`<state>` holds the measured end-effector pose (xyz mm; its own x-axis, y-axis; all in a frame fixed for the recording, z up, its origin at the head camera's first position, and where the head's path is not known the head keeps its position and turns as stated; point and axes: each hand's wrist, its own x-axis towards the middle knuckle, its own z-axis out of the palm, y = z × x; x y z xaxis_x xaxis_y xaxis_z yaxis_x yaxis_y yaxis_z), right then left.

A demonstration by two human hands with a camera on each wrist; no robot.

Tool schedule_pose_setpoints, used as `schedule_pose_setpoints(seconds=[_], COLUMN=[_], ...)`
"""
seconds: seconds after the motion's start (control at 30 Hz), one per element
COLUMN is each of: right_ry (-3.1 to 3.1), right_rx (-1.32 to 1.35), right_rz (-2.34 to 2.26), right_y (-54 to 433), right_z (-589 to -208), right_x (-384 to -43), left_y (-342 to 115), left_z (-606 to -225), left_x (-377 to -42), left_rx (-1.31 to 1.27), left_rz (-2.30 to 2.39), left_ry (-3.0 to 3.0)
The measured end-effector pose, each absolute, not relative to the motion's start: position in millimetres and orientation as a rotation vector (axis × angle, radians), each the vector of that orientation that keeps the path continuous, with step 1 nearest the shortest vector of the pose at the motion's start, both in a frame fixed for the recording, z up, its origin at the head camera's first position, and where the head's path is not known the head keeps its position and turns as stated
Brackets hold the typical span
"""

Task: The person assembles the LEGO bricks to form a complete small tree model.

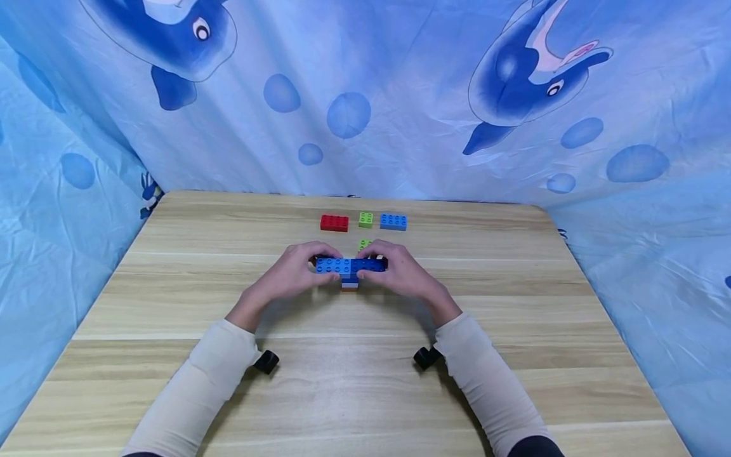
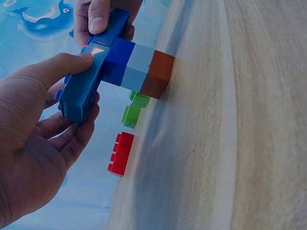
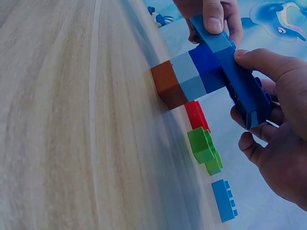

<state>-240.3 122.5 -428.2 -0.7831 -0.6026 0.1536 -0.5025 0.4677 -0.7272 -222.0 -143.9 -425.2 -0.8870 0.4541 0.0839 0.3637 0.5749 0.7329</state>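
A long blue brick bar (image 1: 349,265) lies crosswise on top of a small column of a dark blue, a light blue and an orange-brown brick (image 1: 349,285) that stands on the wooden table (image 1: 365,381). My left hand (image 1: 321,259) grips the bar's left end, thumb on the near side and fingers behind. My right hand (image 1: 378,260) grips the right end the same way. The left wrist view shows the bar (image 2: 88,88) on the column (image 2: 139,69), and the right wrist view shows the bar (image 3: 237,76) on the column (image 3: 184,79).
Beyond the hands lie loose bricks: a red brick (image 1: 334,223), a green brick (image 1: 365,219), a blue brick (image 1: 393,221) and a second green brick (image 1: 363,244), half hidden. Blue dolphin-print cloth (image 1: 365,95) hangs around the table's back and sides.
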Motion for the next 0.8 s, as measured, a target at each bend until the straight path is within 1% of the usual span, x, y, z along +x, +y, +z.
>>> schedule_pose_setpoints(seconds=[0.8], right_ry=[2.587], right_rx=[-0.952], right_rz=[-1.203], right_y=[123.3], right_z=[-428.3], right_x=[-239.7], left_y=[-143.9], left_z=[-424.4], left_x=[-221.2], left_rx=[0.702], left_rz=[1.205], left_ry=[2.689])
